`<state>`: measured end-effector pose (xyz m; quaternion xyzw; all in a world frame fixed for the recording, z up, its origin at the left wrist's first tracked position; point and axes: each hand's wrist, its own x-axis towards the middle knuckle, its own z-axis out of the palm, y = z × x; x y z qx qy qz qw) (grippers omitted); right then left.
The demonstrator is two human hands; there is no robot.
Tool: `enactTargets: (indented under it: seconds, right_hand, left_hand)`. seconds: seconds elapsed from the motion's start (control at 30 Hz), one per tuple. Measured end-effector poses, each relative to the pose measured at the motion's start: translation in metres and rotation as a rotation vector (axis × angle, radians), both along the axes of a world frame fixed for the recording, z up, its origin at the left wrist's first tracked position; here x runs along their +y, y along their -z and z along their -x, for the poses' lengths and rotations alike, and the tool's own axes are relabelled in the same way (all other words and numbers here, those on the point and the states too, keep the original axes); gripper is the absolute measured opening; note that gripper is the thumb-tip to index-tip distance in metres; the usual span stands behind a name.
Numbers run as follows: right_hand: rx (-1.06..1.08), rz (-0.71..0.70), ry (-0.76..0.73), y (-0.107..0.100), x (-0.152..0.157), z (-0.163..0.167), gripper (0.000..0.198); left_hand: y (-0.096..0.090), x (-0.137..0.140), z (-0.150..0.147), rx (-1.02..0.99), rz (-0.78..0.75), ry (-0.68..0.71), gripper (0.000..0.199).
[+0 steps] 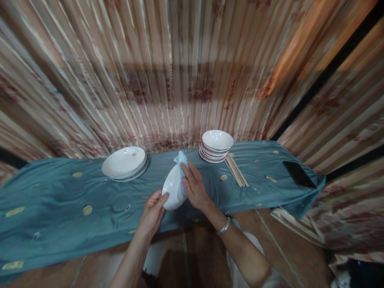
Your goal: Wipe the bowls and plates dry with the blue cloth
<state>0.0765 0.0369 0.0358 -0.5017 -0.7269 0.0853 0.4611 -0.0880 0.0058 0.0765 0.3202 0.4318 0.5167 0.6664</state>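
Observation:
A white bowl [172, 191] is held tilted above the front part of the cloth-covered table, its underside with the foot ring partly turned to me. My left hand [153, 212] grips its left rim, thumb on the outer surface. My right hand [195, 186] presses a light blue cloth [181, 159] against the bowl's right side; part of the cloth is hidden under the fingers. Behind and right of my hands stands a stack of bowls [216, 141], several with reddish rims. To the left lies a stack of white plates [124, 162], the top one with a floral pattern.
Several wooden chopsticks [237, 170] lie beside the bowl stack. A black phone [299, 174] rests near the table's right end. The teal tablecloth [66, 200] is wrinkled. A pleated curtain [180, 80] hangs right behind the table, with a dark pole [327, 72] at right.

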Motion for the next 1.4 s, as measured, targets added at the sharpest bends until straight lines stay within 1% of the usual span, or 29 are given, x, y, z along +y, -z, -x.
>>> enactTargets:
  seconds: [0.17, 0.33, 0.5, 0.7, 0.77, 0.9, 1.03, 1.23, 1.4]
  right_hand:
    - [0.124, 0.083, 0.03, 0.014, 0.009, -0.008, 0.053]
    - [0.2, 0.127, 0.026, 0.029, 0.015, -0.008, 0.054]
    - [0.241, 0.179, 0.019, 0.044, 0.018, -0.004, 0.055]
    - [0.243, 0.233, 0.001, 0.056, 0.018, -0.002, 0.057]
    - [0.24, 0.242, -0.008, 0.06, 0.018, -0.002, 0.057]
    - [0.252, 0.255, -0.013, 0.069, 0.017, 0.0, 0.057]
    - [0.248, 0.298, -0.013, 0.076, 0.015, 0.002, 0.061]
    - [0.225, 0.361, -0.006, 0.079, 0.008, 0.005, 0.061]
    - [0.224, 0.351, -0.018, 0.085, 0.001, 0.008, 0.058]
  left_hand:
    - [-0.001, 0.0, 0.001, 0.01, 0.013, -0.006, 0.045]
    - [0.0, 0.001, 0.002, -0.007, 0.023, -0.037, 0.047]
    - [0.001, 0.002, 0.004, -0.04, 0.05, -0.078, 0.05]
    - [0.004, 0.004, 0.007, -0.09, 0.071, -0.109, 0.049]
    - [0.004, 0.004, 0.008, -0.106, 0.091, -0.124, 0.047]
    - [0.006, 0.006, 0.01, -0.127, 0.123, -0.169, 0.035]
    - [0.011, 0.008, 0.012, -0.17, 0.149, -0.221, 0.026]
    - [0.018, 0.012, 0.014, -0.225, 0.175, -0.27, 0.023]
    - [0.015, 0.013, 0.015, -0.289, 0.237, -0.347, 0.021]
